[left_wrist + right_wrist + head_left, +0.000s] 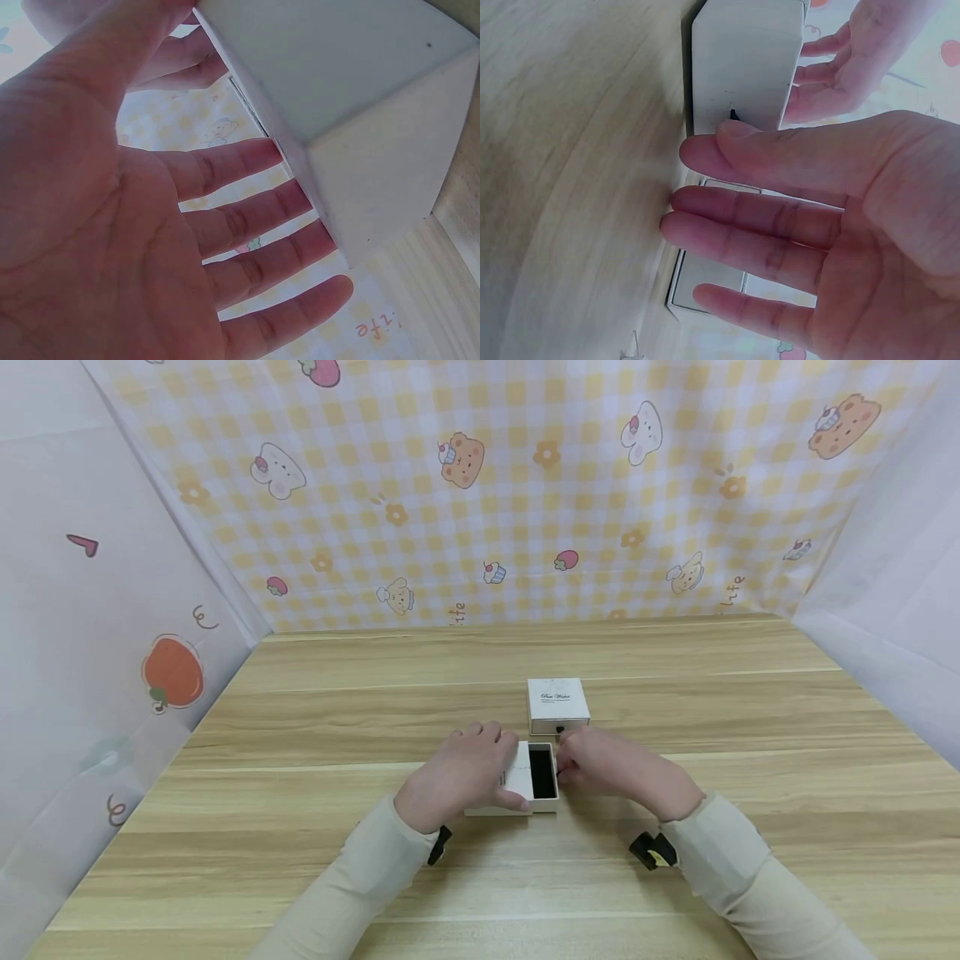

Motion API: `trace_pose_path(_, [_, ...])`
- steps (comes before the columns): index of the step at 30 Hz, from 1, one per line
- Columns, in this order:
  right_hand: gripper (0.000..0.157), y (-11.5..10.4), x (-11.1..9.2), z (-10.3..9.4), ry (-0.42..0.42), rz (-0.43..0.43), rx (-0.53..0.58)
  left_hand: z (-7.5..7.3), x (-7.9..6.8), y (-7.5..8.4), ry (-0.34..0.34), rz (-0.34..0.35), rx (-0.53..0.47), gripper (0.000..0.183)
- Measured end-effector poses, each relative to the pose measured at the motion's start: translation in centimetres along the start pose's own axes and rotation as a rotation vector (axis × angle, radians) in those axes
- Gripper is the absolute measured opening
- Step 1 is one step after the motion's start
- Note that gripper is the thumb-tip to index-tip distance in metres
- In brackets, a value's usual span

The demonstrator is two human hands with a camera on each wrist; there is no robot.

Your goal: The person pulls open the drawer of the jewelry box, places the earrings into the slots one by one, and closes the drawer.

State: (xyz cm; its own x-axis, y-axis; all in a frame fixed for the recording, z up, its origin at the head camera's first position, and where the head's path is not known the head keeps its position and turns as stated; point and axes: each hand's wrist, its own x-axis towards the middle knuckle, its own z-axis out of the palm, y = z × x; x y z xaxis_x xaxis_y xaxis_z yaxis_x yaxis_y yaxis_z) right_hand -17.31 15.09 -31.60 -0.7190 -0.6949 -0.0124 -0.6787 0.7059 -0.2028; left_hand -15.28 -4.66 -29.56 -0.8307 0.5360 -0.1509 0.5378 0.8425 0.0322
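Observation:
A white drawer box (pixel 518 774) lies on the wooden table, its drawer (pixel 546 806) pulled partly out to the right, with a black lining inside. My left hand (pixel 465 777) holds the outer sleeve from the left, thumb along the near side. In the left wrist view its fingertips (pixel 262 154) touch the opposite side of the sleeve (pixel 375 112). At the drawer's front end my right hand (pixel 607 764) pinches a small black pull tab (pixel 734 115) between thumb and index finger. The other right fingers (pixel 727 244) extend below the pinch in the right wrist view.
Just behind the open box stands a second white box (pixel 557 700) with printed lettering and a black tab, its drawer in. A yellow checked curtain (pixel 510 510) hangs at the table's back edge. White cloth (pixel 112 610) borders the left side.

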Motion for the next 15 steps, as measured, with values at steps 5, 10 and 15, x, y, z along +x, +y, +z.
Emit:
trace_pose_path(5, [0.006,0.14,-0.15,-0.13,-0.029,0.015,0.006,0.06,0.03,-0.03,0.004,-0.001,-0.002,0.068])
trace_pose_path(10, [0.007,0.19,-0.21,-0.27,-0.044,0.022,0.013,0.1,0.11,-0.01,0.001,-0.004,-0.001,0.069])
trace_pose_path(15, [0.009,0.16,-0.26,-0.4,-0.068,0.047,0.02,0.07,0.16,0.02,-0.005,-0.008,-0.004,0.071])
